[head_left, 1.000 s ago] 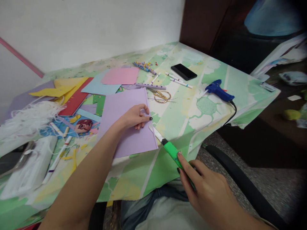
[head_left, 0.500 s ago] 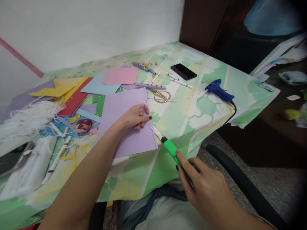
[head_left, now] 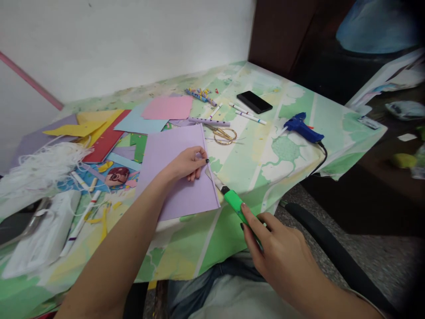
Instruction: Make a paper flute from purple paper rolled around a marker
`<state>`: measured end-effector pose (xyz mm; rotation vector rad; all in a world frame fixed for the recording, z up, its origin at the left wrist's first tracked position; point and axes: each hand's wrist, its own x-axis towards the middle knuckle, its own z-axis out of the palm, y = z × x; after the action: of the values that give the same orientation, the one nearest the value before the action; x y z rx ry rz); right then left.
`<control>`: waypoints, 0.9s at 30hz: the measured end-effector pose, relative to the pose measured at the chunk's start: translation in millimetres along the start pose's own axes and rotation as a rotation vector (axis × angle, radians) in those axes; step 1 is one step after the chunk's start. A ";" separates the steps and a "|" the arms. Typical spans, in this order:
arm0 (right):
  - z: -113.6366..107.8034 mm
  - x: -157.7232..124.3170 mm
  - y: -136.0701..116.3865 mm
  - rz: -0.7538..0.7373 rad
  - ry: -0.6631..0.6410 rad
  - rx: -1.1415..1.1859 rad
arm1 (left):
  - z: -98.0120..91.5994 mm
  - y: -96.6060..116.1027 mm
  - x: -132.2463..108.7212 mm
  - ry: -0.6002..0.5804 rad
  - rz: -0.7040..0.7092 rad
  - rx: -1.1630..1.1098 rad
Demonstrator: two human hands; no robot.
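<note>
A sheet of purple paper [head_left: 175, 195] lies at the table's front edge, with a narrow folded strip along its right side. My left hand [head_left: 191, 164] rests on the sheet, fingers curled and thumb at the folded strip. In my right hand [head_left: 279, 248] is a green utility knife [head_left: 234, 201], gripped by its handle with the index finger stretched along it. Its blade points up and left, and the tip meets the folded edge just below my left thumb. Whether the tip is under the fold, I cannot tell.
Gold-handled scissors [head_left: 224, 135], a rolled purple tube [head_left: 209, 121], several markers [head_left: 250, 117] and a black phone [head_left: 254, 102] lie beyond. A blue glue gun [head_left: 303, 127] with its cord is at right. Coloured sheets [head_left: 168, 107], white string [head_left: 49, 164] and a white power strip [head_left: 46, 232] crowd the left.
My right hand has shifted slightly left, bringing the knife's blade further onto the folded edge. My left hand has stayed at nearly the same spot on the paper. The view has tilted slightly.
</note>
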<state>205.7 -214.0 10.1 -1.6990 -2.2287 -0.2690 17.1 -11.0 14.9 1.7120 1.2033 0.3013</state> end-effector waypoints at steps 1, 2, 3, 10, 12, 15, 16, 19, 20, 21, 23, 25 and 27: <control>-0.2 -0.3 0.0 -0.001 -0.001 0.001 | -0.1 -0.5 0.3 0.000 0.000 0.005; -0.3 -1.0 -0.1 -0.004 -0.002 0.005 | -0.2 -1.0 0.7 0.002 0.000 0.009; -0.4 -2.0 -0.2 -0.005 -0.004 0.011 | -0.3 -1.4 1.1 0.004 -0.002 0.012; -0.4 -4.2 -1.1 0.012 0.018 0.047 | -0.9 -2.5 3.3 0.004 -0.014 0.025; -0.8 -2.2 -1.7 0.012 0.002 0.049 | -1.1 -2.9 3.6 0.001 -0.009 0.019; -1.3 1.5 -3.0 0.016 -0.018 0.026 | -1.5 -2.9 3.9 0.006 -0.009 0.021; -1.3 2.7 -3.5 0.021 -0.025 0.019 | -1.7 -2.7 4.0 0.005 -0.011 0.022; -1.0 6.2 -5.1 0.038 -0.036 0.003 | -1.9 -2.1 4.2 0.000 -0.010 0.024; -0.8 7.3 -5.6 0.043 -0.038 0.000 | -1.8 -1.9 4.2 0.000 -0.007 0.022; -0.7 8.4 -6.1 0.048 -0.038 -0.001 | -1.7 -1.8 4.1 0.001 -0.005 0.019; -0.4 10.1 -7.1 0.062 -0.046 -0.001 | -1.3 -1.7 3.8 0.008 -0.004 0.013; -0.1 11.2 -7.9 0.069 -0.058 0.004 | -0.9 -1.9 3.5 0.012 -0.004 0.010; 0.2 11.2 -8.4 0.065 -0.060 0.018 | -0.5 -2.4 3.3 0.016 -0.005 0.015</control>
<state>195.0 -206.1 14.4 -1.7893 -2.2059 -0.1845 16.9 -7.9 12.2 1.7219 1.2249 0.3043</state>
